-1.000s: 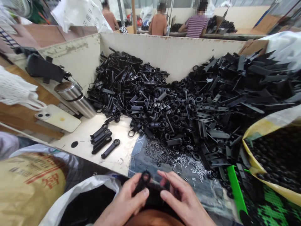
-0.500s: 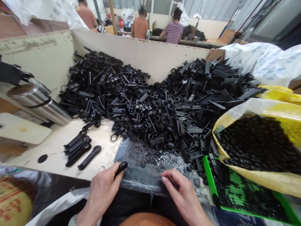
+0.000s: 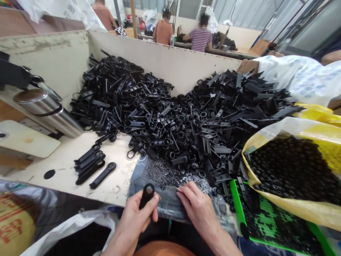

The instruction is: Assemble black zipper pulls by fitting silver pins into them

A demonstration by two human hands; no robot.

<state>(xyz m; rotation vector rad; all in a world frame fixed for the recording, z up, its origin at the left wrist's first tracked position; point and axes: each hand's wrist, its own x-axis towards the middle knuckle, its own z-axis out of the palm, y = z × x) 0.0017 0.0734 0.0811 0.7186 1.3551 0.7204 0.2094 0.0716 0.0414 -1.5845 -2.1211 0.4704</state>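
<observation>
My left hand (image 3: 135,220) is closed on a black plastic handle part (image 3: 147,193), its ring end pointing up, at the near edge of the bench. My right hand (image 3: 198,208) rests beside it with fingertips pinched on a small metal pin (image 3: 178,189) at the edge of a scatter of small pins (image 3: 170,174) on a dark cloth (image 3: 165,201). A huge pile of black plastic parts (image 3: 170,113) fills the bench behind. A few finished handles (image 3: 92,165) lie in a row to the left.
A steel flask (image 3: 46,112) lies at the left by a white phone (image 3: 25,140). A yellow bag of small black rings (image 3: 290,170) sits at the right over a green crate (image 3: 239,209). Sacks lie at the lower left. People work at a far table (image 3: 197,35).
My left hand turned the handle part upright so its ring shows. My right hand reached forward to the pins and pinched one. The view shifted slightly.
</observation>
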